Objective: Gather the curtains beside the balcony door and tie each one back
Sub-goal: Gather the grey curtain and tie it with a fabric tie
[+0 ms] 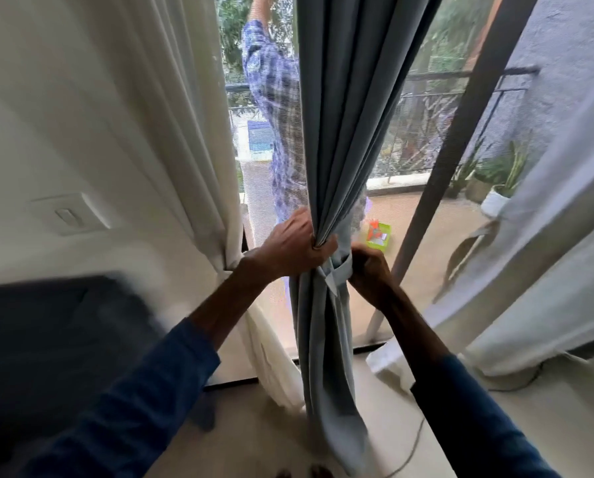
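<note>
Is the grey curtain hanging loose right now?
No: the left hand grips the grey curtain in a tight bunch, and the right hand holds a band round it.

My arms, sleeved in dark blue, rise from the bottom corners toward the frame's middle. My left hand (pixel 294 244) clenches the gathered grey-blue fabric curtain (pixel 344 132); just right of it, my right hand (pixel 370 267) fists around the matching fabric band (pixel 340 272).

sleeves (pixel 143 391): dark blue, long | hands (pixel 290 246): bare

Daylight enters through the balcony door (pixel 409 139); the edges bend and blur, the dark lower-left corner worst.
</note>
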Motion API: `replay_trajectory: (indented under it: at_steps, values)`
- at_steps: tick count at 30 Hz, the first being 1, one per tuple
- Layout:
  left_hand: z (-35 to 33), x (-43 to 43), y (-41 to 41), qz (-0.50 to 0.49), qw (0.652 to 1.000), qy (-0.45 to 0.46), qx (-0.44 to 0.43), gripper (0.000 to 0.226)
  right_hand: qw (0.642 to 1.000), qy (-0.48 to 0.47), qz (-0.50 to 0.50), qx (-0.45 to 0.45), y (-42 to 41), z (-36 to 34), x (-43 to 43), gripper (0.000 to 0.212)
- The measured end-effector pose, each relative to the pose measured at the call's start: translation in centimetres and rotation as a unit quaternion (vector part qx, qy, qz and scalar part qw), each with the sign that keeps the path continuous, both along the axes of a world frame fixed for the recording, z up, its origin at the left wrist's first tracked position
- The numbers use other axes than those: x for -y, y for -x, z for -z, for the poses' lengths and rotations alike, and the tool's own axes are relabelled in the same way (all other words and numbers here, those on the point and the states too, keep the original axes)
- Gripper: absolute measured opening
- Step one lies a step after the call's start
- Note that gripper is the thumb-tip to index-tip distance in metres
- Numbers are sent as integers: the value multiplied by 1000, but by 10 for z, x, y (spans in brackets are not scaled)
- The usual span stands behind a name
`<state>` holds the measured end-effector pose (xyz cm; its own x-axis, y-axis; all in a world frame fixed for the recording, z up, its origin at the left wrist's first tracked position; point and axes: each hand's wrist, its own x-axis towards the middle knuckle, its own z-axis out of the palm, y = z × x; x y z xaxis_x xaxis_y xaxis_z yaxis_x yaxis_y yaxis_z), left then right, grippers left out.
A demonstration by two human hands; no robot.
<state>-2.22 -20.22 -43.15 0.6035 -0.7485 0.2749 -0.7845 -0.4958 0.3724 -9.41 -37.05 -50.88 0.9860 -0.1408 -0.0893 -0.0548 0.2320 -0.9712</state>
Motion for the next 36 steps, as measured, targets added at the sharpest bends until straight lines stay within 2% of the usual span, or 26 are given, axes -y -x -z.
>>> replay_trajectory:
  at_steps: [1,3,4,5,6,8,10,12,14,16,20,21,23,25,32,34,36]
  values:
    - [2,0,-3,4,1000,-1,25,28,997,-72,-28,-9,1,3,4,32]
    - [11,3,-6,19,999,34,-2,39,985,-151,-68,-40,5,1,11,55]
    - [15,4,-6,25,996,61,-54,45,985,-139,-99,-41,9,1,15,55]
    - [17,6,-4,23,992,66,-109,54,986,-115,-115,-34,8,1,18,45]
    - [24,10,-6,18,986,68,-153,65,991,-48,-127,-9,10,1,21,34]
    - [34,19,-12,-4,984,42,-174,79,988,59,-139,20,17,-6,19,27]
    - [34,25,-12,-6,989,24,-147,71,987,96,-127,31,19,-10,20,33]
    - [30,28,-8,-2,989,46,-140,62,989,113,-94,32,20,-12,19,35]
    - [29,28,-4,-1,989,55,-137,68,990,120,-67,32,20,-8,20,38]
    - [28,23,-1,17,984,47,-169,66,991,130,-37,21,19,-2,21,44]
    - [26,5,4,61,953,-16,-297,22,992,123,16,12,26,1,28,49]
    - [27,-1,4,63,950,-34,-303,21,992,124,16,11,28,1,30,46]
    - [31,-13,4,77,948,-46,-304,31,992,122,16,7,30,0,34,42]
    - [36,-24,4,79,950,-17,-303,33,992,121,26,1,29,0,37,43]
    - [40,-43,25,44,975,69,-205,15,991,120,50,5,19,-1,29,44]
    - [46,-40,33,36,983,86,-158,29,991,125,55,6,16,-1,26,41]
    - [48,-37,41,30,986,110,-126,33,989,131,62,3,14,-1,24,37]
